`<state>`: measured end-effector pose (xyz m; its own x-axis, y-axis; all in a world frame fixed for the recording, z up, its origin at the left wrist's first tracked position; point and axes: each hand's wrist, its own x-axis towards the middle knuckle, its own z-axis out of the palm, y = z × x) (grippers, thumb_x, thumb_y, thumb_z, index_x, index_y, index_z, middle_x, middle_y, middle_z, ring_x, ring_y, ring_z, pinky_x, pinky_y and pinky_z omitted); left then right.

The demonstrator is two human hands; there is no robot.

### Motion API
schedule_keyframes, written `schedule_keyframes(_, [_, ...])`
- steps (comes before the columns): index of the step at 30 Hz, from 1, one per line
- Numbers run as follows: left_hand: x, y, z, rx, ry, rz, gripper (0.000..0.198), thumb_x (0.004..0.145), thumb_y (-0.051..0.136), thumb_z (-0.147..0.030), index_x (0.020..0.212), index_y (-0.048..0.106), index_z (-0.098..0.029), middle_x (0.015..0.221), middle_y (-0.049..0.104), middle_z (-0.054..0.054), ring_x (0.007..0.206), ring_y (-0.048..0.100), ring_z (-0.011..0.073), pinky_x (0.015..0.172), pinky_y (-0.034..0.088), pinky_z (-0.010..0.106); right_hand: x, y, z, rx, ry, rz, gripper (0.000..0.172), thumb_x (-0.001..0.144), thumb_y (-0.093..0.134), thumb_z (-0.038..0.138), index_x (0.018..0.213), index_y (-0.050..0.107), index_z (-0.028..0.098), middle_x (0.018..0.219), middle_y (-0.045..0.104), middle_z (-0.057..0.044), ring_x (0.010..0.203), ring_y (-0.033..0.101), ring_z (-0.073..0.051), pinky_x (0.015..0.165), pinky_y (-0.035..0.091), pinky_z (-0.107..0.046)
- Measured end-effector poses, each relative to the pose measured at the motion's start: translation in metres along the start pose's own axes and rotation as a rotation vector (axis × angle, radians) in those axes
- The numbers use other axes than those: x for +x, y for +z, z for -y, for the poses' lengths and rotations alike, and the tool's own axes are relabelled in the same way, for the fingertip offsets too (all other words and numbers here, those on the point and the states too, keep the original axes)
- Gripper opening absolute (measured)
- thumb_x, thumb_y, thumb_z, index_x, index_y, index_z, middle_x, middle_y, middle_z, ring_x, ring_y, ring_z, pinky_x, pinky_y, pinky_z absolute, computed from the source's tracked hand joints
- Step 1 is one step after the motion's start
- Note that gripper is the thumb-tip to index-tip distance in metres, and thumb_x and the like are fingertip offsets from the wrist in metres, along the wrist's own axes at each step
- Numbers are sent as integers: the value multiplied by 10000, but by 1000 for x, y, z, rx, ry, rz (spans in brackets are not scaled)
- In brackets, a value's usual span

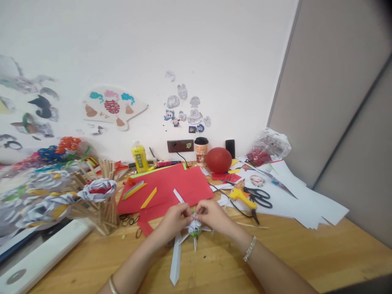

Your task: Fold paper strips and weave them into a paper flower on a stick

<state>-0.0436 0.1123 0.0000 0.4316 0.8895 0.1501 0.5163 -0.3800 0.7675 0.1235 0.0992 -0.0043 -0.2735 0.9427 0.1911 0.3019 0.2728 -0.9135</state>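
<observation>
Both of my hands meet over a small folded paper flower (194, 228), white with some green and with pointed strips sticking out around it. My left hand (176, 218) pinches its upper left edge, and my right hand (211, 214) pinches the upper right. The fingertips nearly touch each other and cover the top of the flower. A long white paper strip (175, 261) with a pointed end lies just below my left hand. Beyond the hands, red paper sheets (174, 181) cover part of the wooden table.
To the right lie a yellow glue gun (243, 198), black scissors (260, 197) and white paper sheets (284, 206). A red balloon (218, 160), a lidded cup (201, 151) and a yellow bottle (140, 157) stand by the wall. Wooden sticks (102, 212) and paper flowers (45, 208) crowd the left.
</observation>
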Motion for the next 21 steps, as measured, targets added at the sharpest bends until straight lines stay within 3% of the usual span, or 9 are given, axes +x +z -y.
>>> schedule_keyframes(4, [-1, -6, -7, 2, -49, 57, 63, 592, 559, -195, 630, 554, -144, 618, 592, 2, 592, 528, 143, 548, 371, 223, -1, -2, 7, -38, -52, 6, 101, 630, 581, 51, 640, 567, 151, 626, 567, 32, 625, 520, -109, 584, 388, -206])
schedule_keyframes(7, [-2, -5, -10, 43, -40, 36, 62, 589, 557, -194, 622, 566, -142, 621, 605, 11, 602, 538, 149, 551, 372, 225, -2, -2, 6, -51, -57, 46, 117, 650, 563, 53, 692, 578, 161, 662, 582, 26, 659, 532, -120, 607, 389, -217])
schedule_keyframes(13, [-2, -4, -7, 63, -30, -33, 41, 584, 548, -184, 595, 563, -147, 602, 592, 1, 584, 530, 139, 546, 376, 223, -3, 1, 4, -307, -218, -70, 125, 626, 605, 63, 572, 567, 168, 600, 580, 36, 674, 505, -127, 796, 322, -308])
schedule_keyframes(18, [-1, -10, -11, -411, -139, 109, 164, 608, 584, -247, 733, 560, -144, 666, 588, 8, 622, 539, 140, 584, 405, 235, -3, 1, 9, -258, -247, -126, 121, 645, 578, 55, 623, 598, 172, 624, 585, 18, 679, 512, -132, 694, 358, -250])
schedule_keyframes(21, [-3, -6, -12, -692, -255, 126, 241, 687, 538, -364, 783, 558, -144, 702, 582, 18, 664, 546, 143, 606, 414, 242, -2, 1, 8, -224, -253, -143, 115, 658, 585, 70, 679, 618, 178, 646, 601, 17, 675, 532, -131, 765, 364, -281])
